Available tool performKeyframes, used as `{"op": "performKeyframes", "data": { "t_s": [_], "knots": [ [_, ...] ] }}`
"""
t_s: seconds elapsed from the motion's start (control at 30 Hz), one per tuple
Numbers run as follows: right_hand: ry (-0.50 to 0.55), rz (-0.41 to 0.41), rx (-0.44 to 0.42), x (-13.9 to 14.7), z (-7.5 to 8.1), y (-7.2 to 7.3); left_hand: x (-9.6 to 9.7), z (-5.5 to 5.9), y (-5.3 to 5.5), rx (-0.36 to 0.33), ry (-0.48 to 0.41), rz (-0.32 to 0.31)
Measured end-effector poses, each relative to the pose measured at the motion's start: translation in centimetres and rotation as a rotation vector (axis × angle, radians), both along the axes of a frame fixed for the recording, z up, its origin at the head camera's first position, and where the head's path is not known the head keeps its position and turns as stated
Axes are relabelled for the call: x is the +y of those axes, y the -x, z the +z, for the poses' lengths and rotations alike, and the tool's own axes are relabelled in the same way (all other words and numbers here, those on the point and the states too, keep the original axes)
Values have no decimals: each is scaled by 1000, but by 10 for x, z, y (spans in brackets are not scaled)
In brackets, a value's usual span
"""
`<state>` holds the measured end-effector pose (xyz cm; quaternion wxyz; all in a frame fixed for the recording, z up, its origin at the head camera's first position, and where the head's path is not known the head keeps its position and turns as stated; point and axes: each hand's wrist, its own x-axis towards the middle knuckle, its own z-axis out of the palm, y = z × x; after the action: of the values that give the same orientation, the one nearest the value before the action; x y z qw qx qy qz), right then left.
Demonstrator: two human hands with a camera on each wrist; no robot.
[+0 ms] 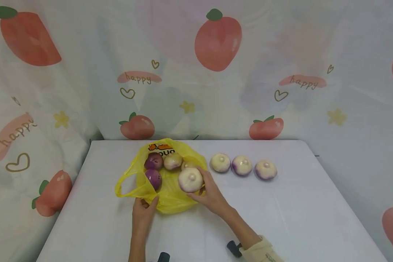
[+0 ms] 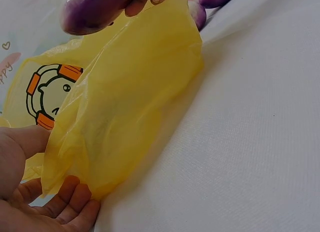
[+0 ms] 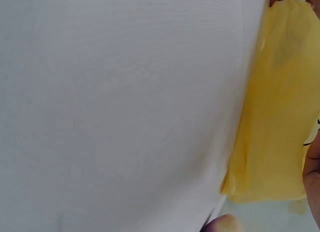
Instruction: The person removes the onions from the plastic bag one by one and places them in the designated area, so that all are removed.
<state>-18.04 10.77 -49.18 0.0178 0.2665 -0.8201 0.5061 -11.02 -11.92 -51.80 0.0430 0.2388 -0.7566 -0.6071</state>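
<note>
We find: left hand [image 1: 144, 211] pinches yellow bag [image 1: 174, 204] at its near edge | right hand [image 1: 213, 194] grips white-purple bulb [image 1: 190, 180] over the bag's mouth | we advise holding the edge low and taut, preventing snags.

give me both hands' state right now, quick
Left hand: closed, pinching the near edge of the yellow bag.
Right hand: closed, holding a white-and-purple vegetable at the bag's opening.

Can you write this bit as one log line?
Left hand: holds yellow bag | Right hand: grips pale vegetable at bag's mouth | Inside bag: more vegetables | Table: three pale vegetables
</note>
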Motion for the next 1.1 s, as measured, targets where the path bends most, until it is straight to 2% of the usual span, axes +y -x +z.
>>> {"op": "performKeyframes", "data": {
  "t_s": [0.4, 0.67, 0.73, 1.1],
  "knots": [
    [38, -53, 75, 7, 6, -2, 0, -2, 0, 4, 2, 6],
    [67, -42, 43, 9, 41, -16, 0, -3, 1, 2, 0, 4],
    [69, -44, 41, 9, 43, -17, 0, -3, 1, 4, -2, 1],
    [100, -79, 80, 17, 37, -10, -1, -5, 2, 6, 8, 4]
  ]
}}
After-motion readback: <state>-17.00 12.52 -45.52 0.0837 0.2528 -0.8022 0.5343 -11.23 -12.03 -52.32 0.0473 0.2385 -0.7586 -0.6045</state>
